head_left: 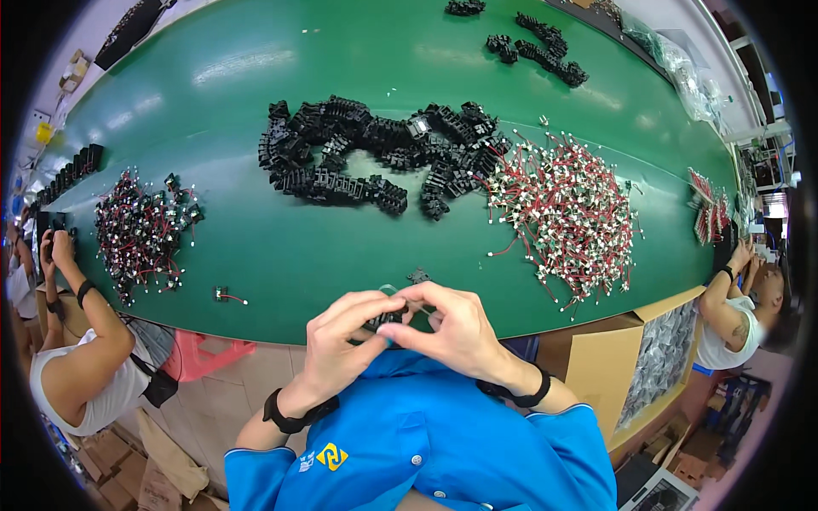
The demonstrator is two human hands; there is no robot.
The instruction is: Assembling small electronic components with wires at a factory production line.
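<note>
My left hand [348,342] and my right hand [456,334] meet at the near edge of the green table. Between them is a small black plastic part [386,319], mostly covered by fingers. The left fingers wrap round it, and my right thumb and fingers close on its right side. A thin pale strand loops by the fingertips; what it belongs to is unclear. Just beyond the hands lies a small dark piece [418,275]. Off to the left, a single small board with a red wire [223,295] rests alone.
Linked black plastic parts [341,183] form a winding heap mid-table. Piles of small red-wired connectors lie to the right [567,217] and left [141,230]. An open cardboard box [605,362] stands at right. Co-workers sit at left [89,366] and right [733,319].
</note>
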